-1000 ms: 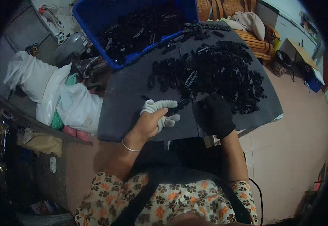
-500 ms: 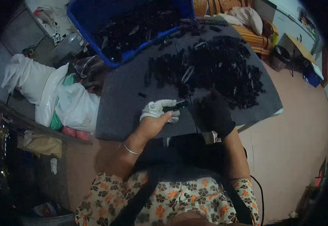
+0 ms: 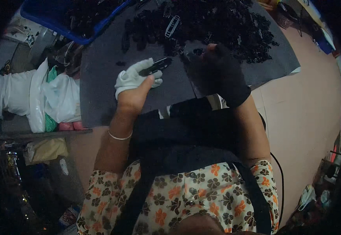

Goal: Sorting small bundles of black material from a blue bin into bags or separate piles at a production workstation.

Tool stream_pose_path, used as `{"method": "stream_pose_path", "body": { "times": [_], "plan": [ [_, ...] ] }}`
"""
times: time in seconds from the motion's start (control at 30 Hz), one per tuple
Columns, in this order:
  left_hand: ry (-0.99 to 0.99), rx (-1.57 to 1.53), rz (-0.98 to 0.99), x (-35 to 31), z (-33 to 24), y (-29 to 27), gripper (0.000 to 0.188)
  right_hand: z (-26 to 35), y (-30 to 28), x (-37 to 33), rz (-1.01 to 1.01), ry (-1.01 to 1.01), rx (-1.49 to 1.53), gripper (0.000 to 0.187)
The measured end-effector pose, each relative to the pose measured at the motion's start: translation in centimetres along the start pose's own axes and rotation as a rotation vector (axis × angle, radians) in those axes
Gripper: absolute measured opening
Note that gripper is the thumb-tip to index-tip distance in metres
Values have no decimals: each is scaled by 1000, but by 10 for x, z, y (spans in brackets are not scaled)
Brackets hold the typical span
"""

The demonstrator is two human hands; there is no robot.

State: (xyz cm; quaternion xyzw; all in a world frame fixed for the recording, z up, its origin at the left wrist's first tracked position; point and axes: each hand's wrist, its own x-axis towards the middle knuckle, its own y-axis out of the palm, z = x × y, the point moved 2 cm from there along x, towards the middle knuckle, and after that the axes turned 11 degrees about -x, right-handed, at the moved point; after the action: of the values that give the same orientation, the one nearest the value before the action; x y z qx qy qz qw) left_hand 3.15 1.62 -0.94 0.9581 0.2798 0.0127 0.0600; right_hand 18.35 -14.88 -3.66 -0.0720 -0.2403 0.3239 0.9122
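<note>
My left hand (image 3: 137,76), in a white glove with a bare thumb, is closed around a slim, glossy black piece (image 3: 156,66) held above the grey table surface (image 3: 104,86). To its right is my right hand (image 3: 221,76), in a black glove, at the near edge of a pile of small black parts (image 3: 233,23). One bare fingertip shows at its far end. Its other fingers blend into the dark, so any object in them is hidden. A pale, ladder-like clear part (image 3: 172,26) lies on the pile, beyond both hands.
A blue tub (image 3: 85,40) of black parts stands at the far left. White plastic bags (image 3: 63,98) lie left of the table. A small dark piece (image 3: 120,63) rests alone near my left hand. A black cable (image 3: 282,176) runs down at the right.
The whole view has tilted down, so the table and tub sit higher in the picture. My right hand has shifted rightward along the pile. My left hand keeps hold of the black piece.
</note>
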Motion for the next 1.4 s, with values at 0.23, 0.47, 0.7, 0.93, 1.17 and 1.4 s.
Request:
{"method": "stream_pose_path", "body": {
  "times": [0.23,0.47,0.7,0.93,1.17,1.4],
  "plan": [
    [59,76,61,-26,-15,7,35,24,-7,-2,-110,-378,-618,28],
    [-51,149,166,-35,-14,10,35,58,16,-23,98,-327,-358,16],
    [-9,141,203,-39,-23,13,33,54,29,-24,159,-441,-416,16],
    [-112,71,183,-36,-29,13,32,57,26,-20,204,-505,-571,17],
    [-67,-46,135,-37,-20,11,30,70,21,-27,151,-635,-743,20],
    [73,205,157,-46,-24,11,24,55,32,-25,175,-413,-406,24]
  ]
}}
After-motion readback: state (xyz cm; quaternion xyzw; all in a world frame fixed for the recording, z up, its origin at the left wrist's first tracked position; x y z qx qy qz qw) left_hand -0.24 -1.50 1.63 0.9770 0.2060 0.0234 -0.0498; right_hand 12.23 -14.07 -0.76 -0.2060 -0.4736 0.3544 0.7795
